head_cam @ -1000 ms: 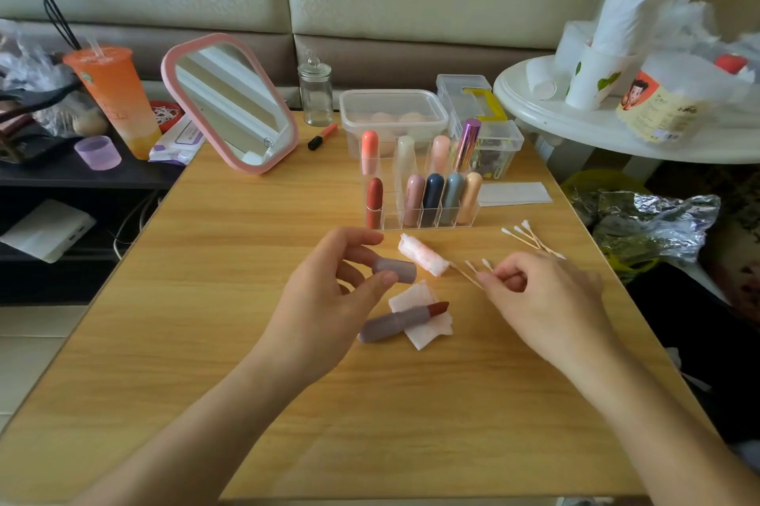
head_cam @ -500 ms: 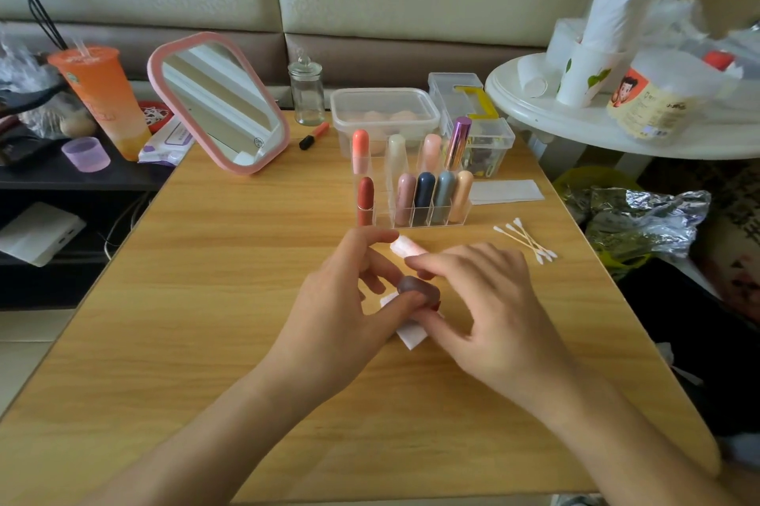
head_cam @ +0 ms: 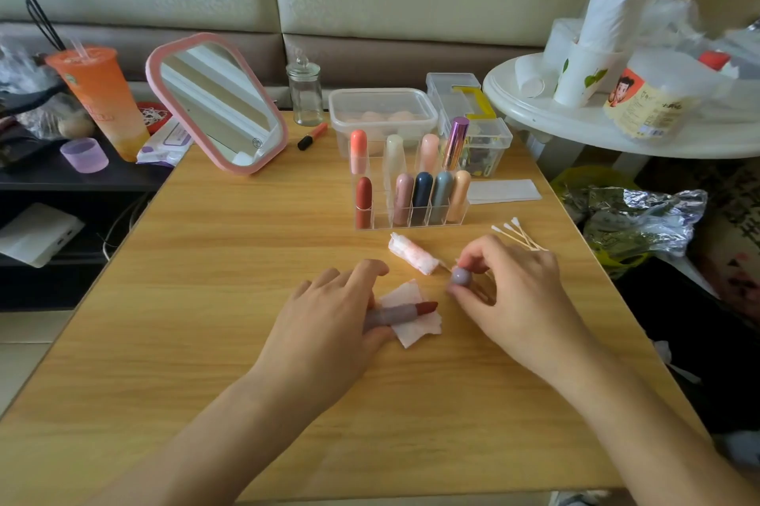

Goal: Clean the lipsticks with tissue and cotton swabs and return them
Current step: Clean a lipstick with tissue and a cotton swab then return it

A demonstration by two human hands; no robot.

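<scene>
Has passed the mauve cap [head_cam: 460, 276] from left hand [head_cam: 329, 312] to right hand [head_cam: 522, 300], pinched there between thumb and fingertips; grips the uncapped lipstick [head_cam: 405, 311] by its tube with the left, red tip resting on the tissue [head_cam: 415, 330].

The mauve cap [head_cam: 460, 276] changes hands: a second ago it is pinched in the left hand [head_cam: 329, 312]; now the right hand [head_cam: 510, 291] holds it by the fingertips, having left the loose swabs it was reaching into. The left hand, freed, drops onto the open lipstick [head_cam: 405, 312] below it and grips its barrel, where before it lay untouched.
</scene>
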